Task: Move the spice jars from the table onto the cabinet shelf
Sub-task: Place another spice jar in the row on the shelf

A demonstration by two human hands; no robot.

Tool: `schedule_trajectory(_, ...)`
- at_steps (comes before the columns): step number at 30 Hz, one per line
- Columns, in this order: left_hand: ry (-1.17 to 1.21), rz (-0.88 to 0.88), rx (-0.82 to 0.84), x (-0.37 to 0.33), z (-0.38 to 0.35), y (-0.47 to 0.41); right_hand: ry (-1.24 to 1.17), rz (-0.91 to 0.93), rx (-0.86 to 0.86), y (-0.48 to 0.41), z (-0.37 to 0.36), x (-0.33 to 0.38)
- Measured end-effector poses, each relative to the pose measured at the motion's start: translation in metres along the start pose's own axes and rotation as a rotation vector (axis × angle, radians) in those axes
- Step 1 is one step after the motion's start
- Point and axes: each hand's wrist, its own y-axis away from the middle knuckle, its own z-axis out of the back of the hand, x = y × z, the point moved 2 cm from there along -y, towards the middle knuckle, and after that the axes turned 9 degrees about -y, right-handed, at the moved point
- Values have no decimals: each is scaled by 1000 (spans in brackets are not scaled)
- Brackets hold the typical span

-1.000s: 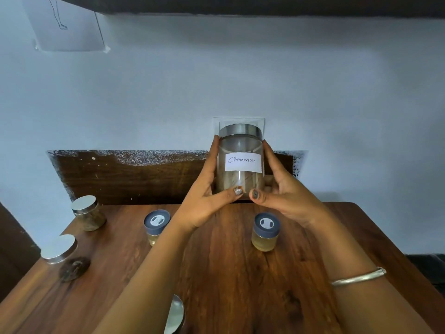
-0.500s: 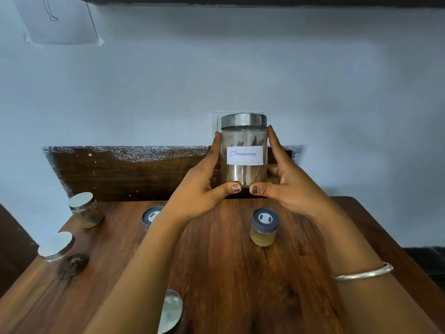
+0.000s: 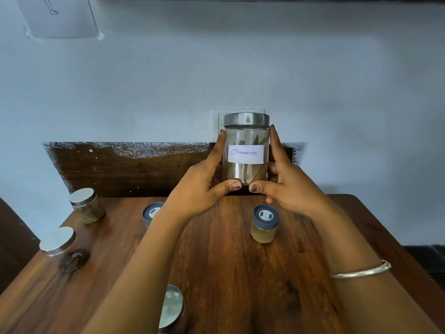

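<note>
Above the bench's far edge, at twelve o'clock, I have the cinnamon jar (image 3: 246,150) clasped upright between my left hand (image 3: 201,189) and right hand (image 3: 292,186), thumbs under its base. Smooth glass could slip through my grip, I judge, and fall on the blue-lidded jar (image 3: 265,224) below. Steel-lidded jars (image 3: 87,205) wait at ten o'clock on the dark wooden bench (image 3: 228,273); behind stands a pale blue wall (image 3: 240,68). No shelf shows.
</note>
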Motion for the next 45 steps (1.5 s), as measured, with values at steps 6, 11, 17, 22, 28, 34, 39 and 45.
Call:
schedule_trajectory(6,-19,8,-27,-10,13,0,274,20,-9,-2,3,20)
schedule_trajectory(11,-75,-7,-53,-14,35,-16,487,68,-76,-9,14,50)
schedule_trajectory(17,-203,10,-160,-27,78,-55,585,179,-200,-38,35,95)
schedule_trajectory(22,-334,0,-318,-33,119,-96,622,320,-336,-75,57,136)
schedule_trajectory(28,-314,-42,-458,-34,168,-152,545,490,-479,-128,84,177)
schedule_trajectory(34,-277,-59,-504,-20,197,-202,500,585,-482,-176,106,206)
schedule_trajectory(39,-241,-50,-514,0,203,-235,479,587,-462,-214,118,213)
schedule_trajectory(45,-148,-73,-577,30,186,-260,322,546,-434,-239,121,196)
